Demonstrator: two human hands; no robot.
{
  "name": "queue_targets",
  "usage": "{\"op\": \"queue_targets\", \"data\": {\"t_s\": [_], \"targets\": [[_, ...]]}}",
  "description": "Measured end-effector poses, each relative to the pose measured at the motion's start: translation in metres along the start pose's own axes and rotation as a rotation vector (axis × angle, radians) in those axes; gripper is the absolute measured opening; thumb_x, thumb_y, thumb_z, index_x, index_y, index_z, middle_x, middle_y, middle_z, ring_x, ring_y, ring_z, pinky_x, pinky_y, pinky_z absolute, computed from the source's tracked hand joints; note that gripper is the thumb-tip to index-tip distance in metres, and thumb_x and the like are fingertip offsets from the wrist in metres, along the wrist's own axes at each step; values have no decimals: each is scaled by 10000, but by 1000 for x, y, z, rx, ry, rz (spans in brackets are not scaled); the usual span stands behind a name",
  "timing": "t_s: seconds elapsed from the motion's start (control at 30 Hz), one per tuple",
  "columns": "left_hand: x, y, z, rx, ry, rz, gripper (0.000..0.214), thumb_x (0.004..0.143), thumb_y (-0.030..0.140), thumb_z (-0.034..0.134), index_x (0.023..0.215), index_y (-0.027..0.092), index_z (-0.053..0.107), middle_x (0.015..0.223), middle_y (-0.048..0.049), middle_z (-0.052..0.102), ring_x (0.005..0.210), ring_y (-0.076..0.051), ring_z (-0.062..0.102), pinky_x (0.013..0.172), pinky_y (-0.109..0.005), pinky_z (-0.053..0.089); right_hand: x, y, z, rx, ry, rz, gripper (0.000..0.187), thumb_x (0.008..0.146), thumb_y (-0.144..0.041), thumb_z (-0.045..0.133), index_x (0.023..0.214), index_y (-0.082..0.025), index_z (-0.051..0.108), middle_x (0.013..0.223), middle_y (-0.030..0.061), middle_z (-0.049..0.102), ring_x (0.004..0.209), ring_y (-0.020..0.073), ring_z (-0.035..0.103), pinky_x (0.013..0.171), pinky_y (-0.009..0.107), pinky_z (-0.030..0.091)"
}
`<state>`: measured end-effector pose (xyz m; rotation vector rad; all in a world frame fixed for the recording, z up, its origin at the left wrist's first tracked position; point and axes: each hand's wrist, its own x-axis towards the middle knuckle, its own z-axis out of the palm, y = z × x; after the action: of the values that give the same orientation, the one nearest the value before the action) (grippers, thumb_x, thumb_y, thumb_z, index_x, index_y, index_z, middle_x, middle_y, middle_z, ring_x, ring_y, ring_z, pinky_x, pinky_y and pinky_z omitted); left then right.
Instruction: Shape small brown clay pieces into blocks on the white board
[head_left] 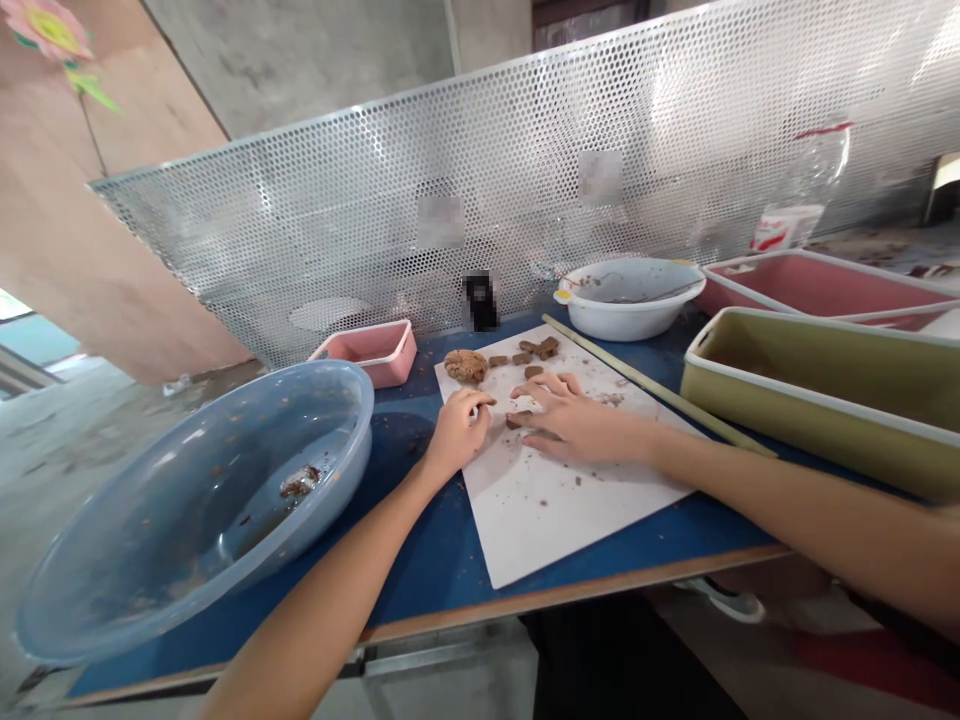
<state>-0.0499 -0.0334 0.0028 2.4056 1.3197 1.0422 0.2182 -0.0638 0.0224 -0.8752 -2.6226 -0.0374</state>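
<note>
My right hand spreads its fingers low over a white board. Under its fingertips lies a small brown clay-like piece, partly covered by the hand. At the board's left side, my left hand is loosely curved, thumb and fingers apart, with nothing visible between them. Beyond the hands, a rough tan lump sits at the board's far left corner. Several small brown pieces lie to its right, among them a flat round one and a joined clump. Crumbs dot the board.
A large blue basin with wet residue stands left. Behind are a pink tray, a white basin and a perforated metal screen. A pale stick crosses the board's right side, near a green trough and red trough.
</note>
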Motion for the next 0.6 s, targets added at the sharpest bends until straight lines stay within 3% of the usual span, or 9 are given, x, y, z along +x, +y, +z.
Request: {"op": "queue_targets", "data": {"t_s": [0.1, 0.33, 0.53, 0.6], "targets": [[0, 1, -1, 2, -2, -1, 262, 1035, 151, 589, 1096, 208, 838, 1088, -85, 796, 1038, -252, 744, 985, -379, 602, 0, 2, -2, -4, 22, 38, 359, 1166, -385, 545, 1369, -304, 830, 1604, 173, 603, 1508, 470, 490, 1156, 717, 446], [0, 2, -1, -13, -11, -15, 265, 1032, 151, 583, 1101, 197, 835, 1104, -95, 796, 1039, -259, 741, 1015, -400, 596, -1, 5, 2, -50, -10, -22, 403, 1172, -397, 528, 1498, -300, 745, 1634, 174, 576, 1516, 453, 481, 1146, 693, 458], [0, 1, -1, 5, -14, -11, 266, 1028, 143, 582, 1084, 206, 835, 1077, -86, 792, 1030, -255, 737, 990, -390, 601, -1, 3, 0, -99, 21, 19, 380, 1171, -386, 515, 1376, -305, 825, 1592, 165, 620, 1516, 456, 462, 1160, 688, 433], [0, 1, 0, 0, -8, -11, 267, 1025, 139, 584, 1081, 207, 836, 1077, -86, 791, 1028, -253, 734, 990, -389, 599, -1, 1, -1, -87, -2, -16, 386, 1171, -387, 517, 1415, -310, 806, 1612, 162, 607, 1508, 439, 468, 1158, 674, 439]]}}
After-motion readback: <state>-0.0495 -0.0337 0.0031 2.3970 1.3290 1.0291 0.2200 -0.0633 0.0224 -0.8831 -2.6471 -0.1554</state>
